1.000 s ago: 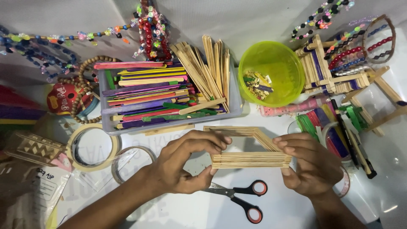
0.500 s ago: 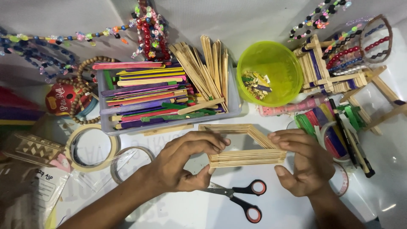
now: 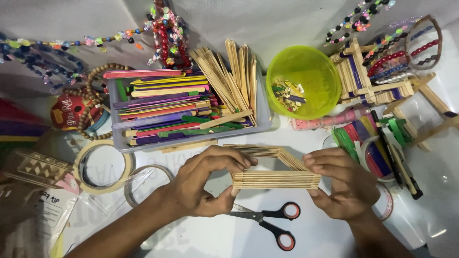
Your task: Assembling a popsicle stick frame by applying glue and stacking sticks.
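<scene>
- scissors (image 3: 267, 220), red-ringed handles, lie flat on white table (image 3: 330, 239), nearest the camera, just below both hands, touched by neither
- left hand (image 3: 203, 184) grasps left end of stick frame (image 3: 275, 167): thumb under, fingers curled over the top
- right hand (image 3: 342, 184) grasps the frame's right end, fingertips pressing the corner
- stick frame = stacked plain wooden craft sticks, flattened angular ring; held between the hands at table centre, just above the scissors; lifted or resting, cannot tell
- tape roll (image 3: 103, 165) left of left hand, a clear ring beside it
- grey tray (image 3: 191, 138) just beyond the frame, full of coloured sticks (image 3: 162, 107); plain sticks (image 3: 229, 76) piled at its right end
- green bowl (image 3: 303, 81) right of tray, small bits inside
- stick-built piece (image 3: 370, 76) far right, beside the bowl
- bead strings (image 3: 165, 33) along the far edge
</scene>
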